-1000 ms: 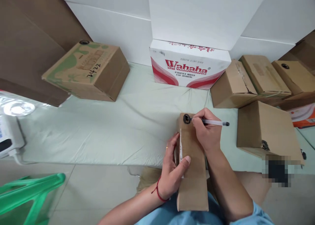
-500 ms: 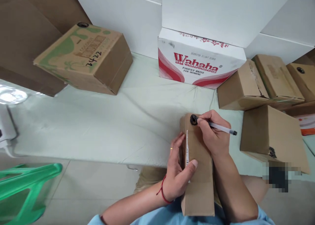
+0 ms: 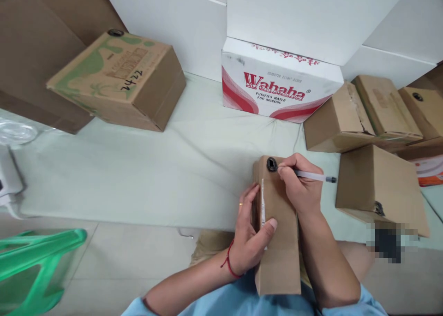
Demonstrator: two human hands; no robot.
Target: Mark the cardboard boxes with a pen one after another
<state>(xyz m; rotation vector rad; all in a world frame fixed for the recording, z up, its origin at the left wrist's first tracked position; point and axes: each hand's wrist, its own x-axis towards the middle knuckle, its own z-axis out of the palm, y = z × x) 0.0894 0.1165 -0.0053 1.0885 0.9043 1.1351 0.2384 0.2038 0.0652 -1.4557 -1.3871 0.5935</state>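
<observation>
A long brown cardboard box (image 3: 282, 260) lies at the table's near edge, in front of my body. My left hand (image 3: 251, 237) grips it from the left, thumb on the upper face and fingers along the side. In my right hand (image 3: 302, 187) is a pen (image 3: 313, 175) with a clear barrel and dark end. The pen's point is at the right edge of a thick black scribbled ring (image 3: 272, 164) near the box's far end; my fingers partly hide the tip. A narrow white label (image 3: 263, 200) runs along the box's left edge.
A green-printed carton (image 3: 117, 83) marked 2422 stands at the back left, a white-and-red Wahaha carton (image 3: 277, 87) at the back. Several brown boxes (image 3: 394, 182) crowd the right side. Below the table's left are a green plastic stool (image 3: 41, 256) and, above it, a white power strip (image 3: 8, 175).
The pen's point has shifted slightly right, from the ring's inside to its right edge, and its back end has swung up a little. My left hand keeps its hold on the box.
</observation>
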